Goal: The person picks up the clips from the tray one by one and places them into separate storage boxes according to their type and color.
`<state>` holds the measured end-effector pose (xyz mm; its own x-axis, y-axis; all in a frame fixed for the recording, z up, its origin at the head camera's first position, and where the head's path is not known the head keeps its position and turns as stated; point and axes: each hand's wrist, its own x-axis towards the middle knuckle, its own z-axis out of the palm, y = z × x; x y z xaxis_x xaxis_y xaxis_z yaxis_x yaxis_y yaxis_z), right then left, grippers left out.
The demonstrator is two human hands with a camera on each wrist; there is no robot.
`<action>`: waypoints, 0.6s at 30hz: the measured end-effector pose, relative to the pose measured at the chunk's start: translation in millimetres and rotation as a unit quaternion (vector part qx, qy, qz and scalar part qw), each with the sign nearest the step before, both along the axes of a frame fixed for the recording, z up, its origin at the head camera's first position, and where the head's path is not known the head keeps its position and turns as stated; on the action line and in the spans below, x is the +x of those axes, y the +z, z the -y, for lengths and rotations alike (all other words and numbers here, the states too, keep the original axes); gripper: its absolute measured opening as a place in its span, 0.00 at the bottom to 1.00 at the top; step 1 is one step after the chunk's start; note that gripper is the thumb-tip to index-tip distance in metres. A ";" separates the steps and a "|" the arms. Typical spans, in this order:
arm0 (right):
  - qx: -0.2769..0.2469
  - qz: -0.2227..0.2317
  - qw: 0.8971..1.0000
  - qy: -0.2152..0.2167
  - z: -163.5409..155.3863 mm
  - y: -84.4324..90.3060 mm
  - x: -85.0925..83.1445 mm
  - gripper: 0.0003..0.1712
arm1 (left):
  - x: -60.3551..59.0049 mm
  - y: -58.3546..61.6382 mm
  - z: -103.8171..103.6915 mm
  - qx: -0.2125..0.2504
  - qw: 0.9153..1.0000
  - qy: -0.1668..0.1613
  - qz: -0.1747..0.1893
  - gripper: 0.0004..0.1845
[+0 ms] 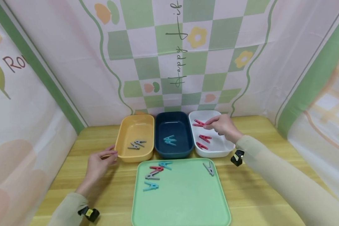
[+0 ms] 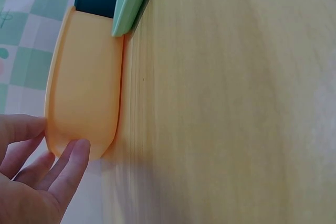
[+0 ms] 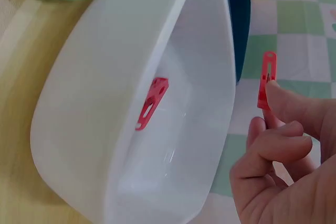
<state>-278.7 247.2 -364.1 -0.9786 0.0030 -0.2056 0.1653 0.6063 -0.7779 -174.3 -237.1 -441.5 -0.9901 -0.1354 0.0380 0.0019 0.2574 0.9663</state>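
Observation:
Over the white bin (image 1: 228, 147) my right hand (image 1: 223, 126) pinches a red clothespin (image 1: 198, 123) between thumb and fingertips; the right wrist view shows this clothespin (image 3: 268, 80) too. Two more red clothespins (image 1: 205, 138) lie on that bin's floor. My left hand (image 1: 99, 163) rests its fingers against the near left end of the yellow bin (image 1: 138, 124), holding no clothespin. Inside the yellow bin are two grey clothespins (image 1: 140, 143). A dark blue bin (image 1: 173, 124) stands between the other two, with overlapping light blue clothespins (image 1: 169, 140) in it.
A green tray (image 1: 183, 201) lies in front of the bins. On its left side are two blue clothespins (image 1: 151, 186), a red clothespin (image 1: 157, 169) and a grey clothespin (image 1: 152, 176); another grey clothespin (image 1: 208, 169) lies far right. A patterned cloth (image 1: 169, 62) hangs behind the wooden table (image 1: 257, 188).

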 end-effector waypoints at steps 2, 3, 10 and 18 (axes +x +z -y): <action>0.001 0.007 1.000 -0.002 -0.8 -1.7 -4.2 0.17 | -0.2 -0.4 0.1 0.001 1.000 -0.001 0.000 0.12; 0.002 0.011 1.000 -0.003 -1.2 -2.5 -6.4 0.16 | -0.2 -0.7 0.1 0.002 1.000 -0.001 -0.001 0.12; 0.008 0.028 1.000 -0.007 -5.2 -6.9 -20.0 0.16 | -0.7 -1.6 0.5 0.002 1.000 0.000 -0.001 0.11; 0.011 0.046 0.999 -0.001 -8.9 -11.8 -30.6 0.16 | -1.5 -2.0 1.0 -0.002 1.000 0.001 -0.005 0.11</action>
